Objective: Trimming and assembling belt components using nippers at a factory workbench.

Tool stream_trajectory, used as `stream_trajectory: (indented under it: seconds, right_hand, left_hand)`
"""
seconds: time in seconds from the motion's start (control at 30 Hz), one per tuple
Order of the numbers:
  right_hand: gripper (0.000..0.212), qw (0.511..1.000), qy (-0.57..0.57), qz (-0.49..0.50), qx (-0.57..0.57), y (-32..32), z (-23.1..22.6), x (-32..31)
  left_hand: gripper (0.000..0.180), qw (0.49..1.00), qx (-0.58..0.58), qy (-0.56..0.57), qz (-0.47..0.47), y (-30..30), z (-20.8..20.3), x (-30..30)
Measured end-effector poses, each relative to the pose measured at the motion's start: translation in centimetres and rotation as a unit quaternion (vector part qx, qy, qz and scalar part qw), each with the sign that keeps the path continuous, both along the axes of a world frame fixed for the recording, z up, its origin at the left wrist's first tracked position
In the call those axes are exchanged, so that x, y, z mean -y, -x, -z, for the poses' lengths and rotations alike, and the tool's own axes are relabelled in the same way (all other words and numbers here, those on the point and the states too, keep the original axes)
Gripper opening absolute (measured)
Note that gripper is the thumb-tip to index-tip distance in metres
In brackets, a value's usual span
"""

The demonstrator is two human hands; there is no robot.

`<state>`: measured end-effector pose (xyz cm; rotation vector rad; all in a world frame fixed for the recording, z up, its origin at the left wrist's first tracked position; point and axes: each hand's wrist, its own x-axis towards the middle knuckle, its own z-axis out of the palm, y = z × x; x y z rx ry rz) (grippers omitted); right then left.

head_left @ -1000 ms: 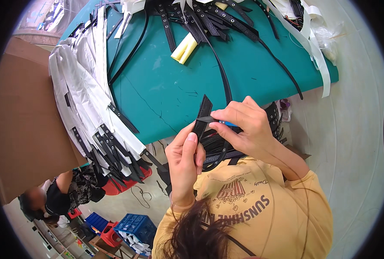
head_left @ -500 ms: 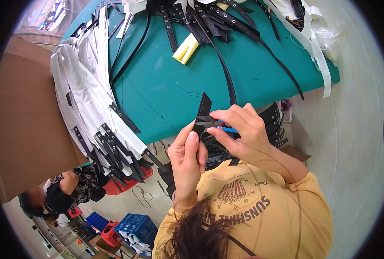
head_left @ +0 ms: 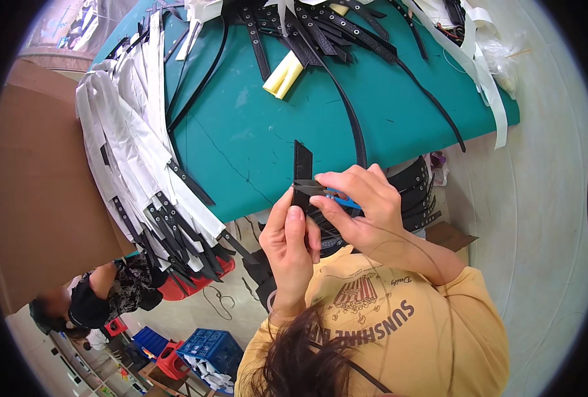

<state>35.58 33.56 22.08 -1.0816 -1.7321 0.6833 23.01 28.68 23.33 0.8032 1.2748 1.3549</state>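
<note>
My left hand pinches a black strap between thumb and fingers. The strap's slanted end points up over the near edge of the table. In my right hand is a pair of small thread snips with blue handles, gripped between thumb and forefinger. Its blades lie across the strap, just above my left thumb. Whether the blades are parted is too small to tell. A long thin black strap runs down the table toward my right hand, and its lower part is hidden there.
A green-topped table spreads before me. Eyeleted black straps pile at its far side beside a folded yellow piece. White-wrapped straps hang off the left, near a cardboard box. Another person sits at lower left beside a blue crate.
The strap in my left hand has swung more upright, its tip shifting left. My right hand and the snips have moved slightly left and tilted along with it.
</note>
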Motion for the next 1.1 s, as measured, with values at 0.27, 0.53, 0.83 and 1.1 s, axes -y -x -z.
stream_trajectory:
  seconds: [0.27,0.53,0.83,1.1]
  right_hand:
    - [0.019,0.996,0.063,0.057,-0.029,-0.6,0.8,-1.3]
    - [0.023,0.999,0.020,-0.020,0.019,-1.2,0.8,-1.0]
    - [0.023,0.999,0.034,-0.031,-0.014,-1.4,0.3,-1.2]
    - [0.023,0.998,0.052,-0.041,-0.009,-1.2,0.1,-1.1]
  left_hand:
    - [0.035,0.998,0.041,0.041,-0.005,0.4,-0.1,-0.1]
    - [0.038,0.999,-0.023,0.041,0.025,0.3,-0.4,0.3]
    - [0.038,0.998,-0.036,0.038,0.038,0.8,0.0,0.6]
    - [0.036,0.999,-0.012,0.030,0.038,1.0,0.4,0.9]
